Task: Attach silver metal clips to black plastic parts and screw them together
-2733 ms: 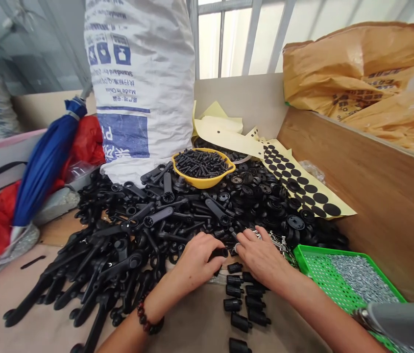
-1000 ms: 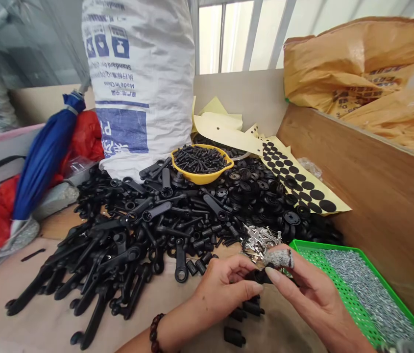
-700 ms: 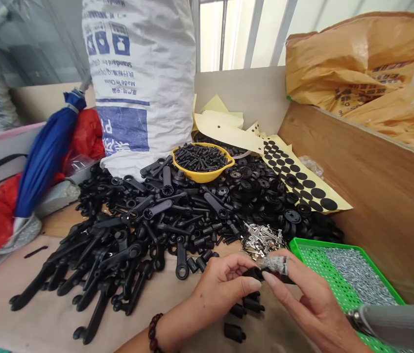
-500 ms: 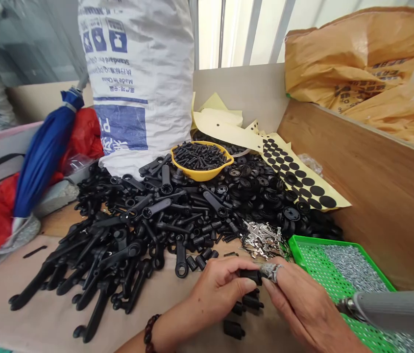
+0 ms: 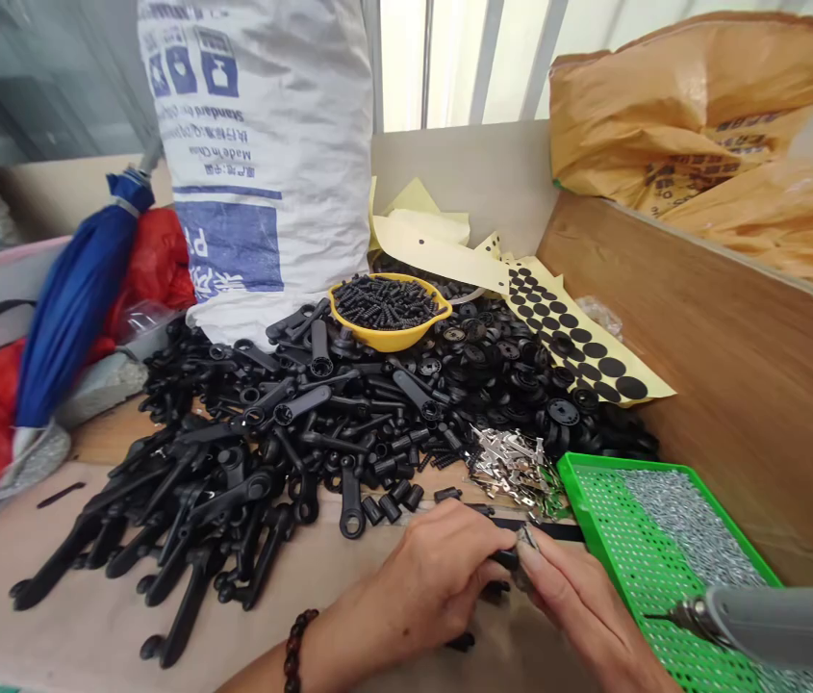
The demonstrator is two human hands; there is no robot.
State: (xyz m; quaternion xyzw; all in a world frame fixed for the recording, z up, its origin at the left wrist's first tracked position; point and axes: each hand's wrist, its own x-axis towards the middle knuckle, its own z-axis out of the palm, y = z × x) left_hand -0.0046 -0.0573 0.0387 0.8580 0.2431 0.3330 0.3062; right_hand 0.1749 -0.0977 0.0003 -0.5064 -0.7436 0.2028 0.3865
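Near the bottom centre, my left hand (image 5: 435,573), with a beaded bracelet at the wrist, pinches a small black plastic part (image 5: 504,558). My right hand (image 5: 575,592) meets it from the right, its closed fingertips touching the same part's end; a greyish wrap shows at a fingertip. More black parts (image 5: 461,641) lie partly hidden beneath the hands. Just beyond the hands are a pile of silver metal clips (image 5: 511,467) and several short black cylinders (image 5: 392,502). Long black arm-shaped pieces (image 5: 190,520) are heaped to the left.
A green tray (image 5: 597,510) of small metal pieces sits right, with a grey power screwdriver (image 5: 781,621) over it. Behind are a yellow bowl (image 5: 388,339), black discs (image 5: 499,356), a sticker sheet (image 5: 637,371) and a white sack (image 5: 268,144). A blue umbrella (image 5: 78,298) leans left.
My left hand has turned over the black part, now covering more of it. My right hand's fingers have straightened and pressed in closer. The view has shifted slightly, showing more of the screwdriver's tip.
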